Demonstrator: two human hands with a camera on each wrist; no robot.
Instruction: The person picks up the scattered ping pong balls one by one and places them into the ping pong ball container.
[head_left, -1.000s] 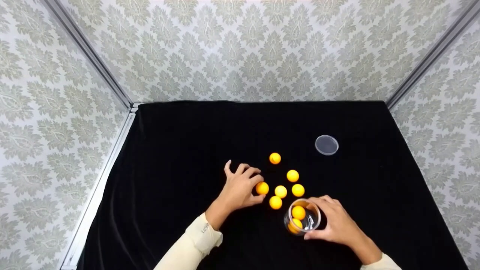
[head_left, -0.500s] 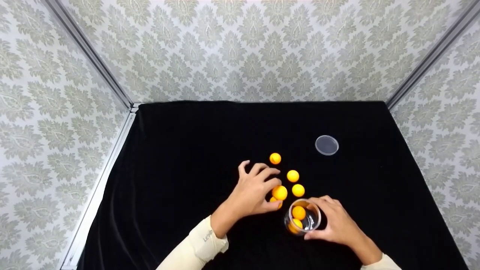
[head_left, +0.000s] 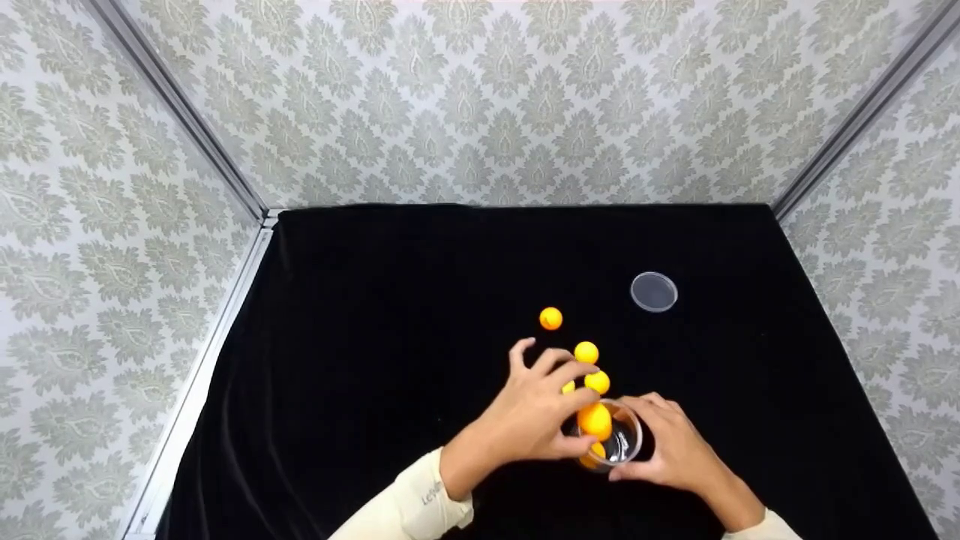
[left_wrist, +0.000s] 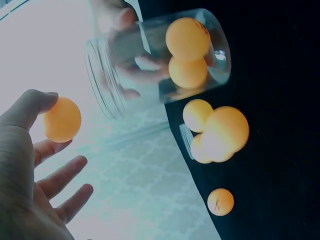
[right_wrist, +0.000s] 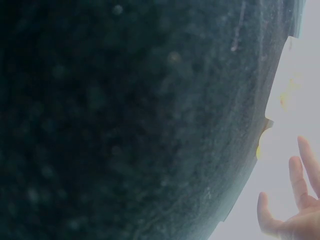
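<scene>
My left hand (head_left: 536, 412) pinches an orange ping-pong ball (left_wrist: 62, 120) between thumb and finger. In the head view that ball overlaps the rim of a clear plastic jar (head_left: 628, 448); in the left wrist view it is held above the jar's mouth, apart from it. Two more orange balls (left_wrist: 188, 40) lie at the jar's bottom. Thumb and fingers of my right hand (head_left: 671, 444) grip the jar's right side and keep it upright on the cloth. The right wrist view is mostly dark cloth, with washed-out fingers (right_wrist: 297, 182) at its edge.
Several loose orange balls (head_left: 586, 352) lie on the black cloth (head_left: 390, 315) beyond the jar, some partly hidden by my left hand. Another ball (head_left: 550, 318) sits farther back. A round clear lid (head_left: 654, 292) lies at the back right. Patterned walls (head_left: 465, 105) enclose the table.
My left hand has picked up the leftmost ball and carried it rightward to the jar's rim. The right hand and jar have stayed in place.
</scene>
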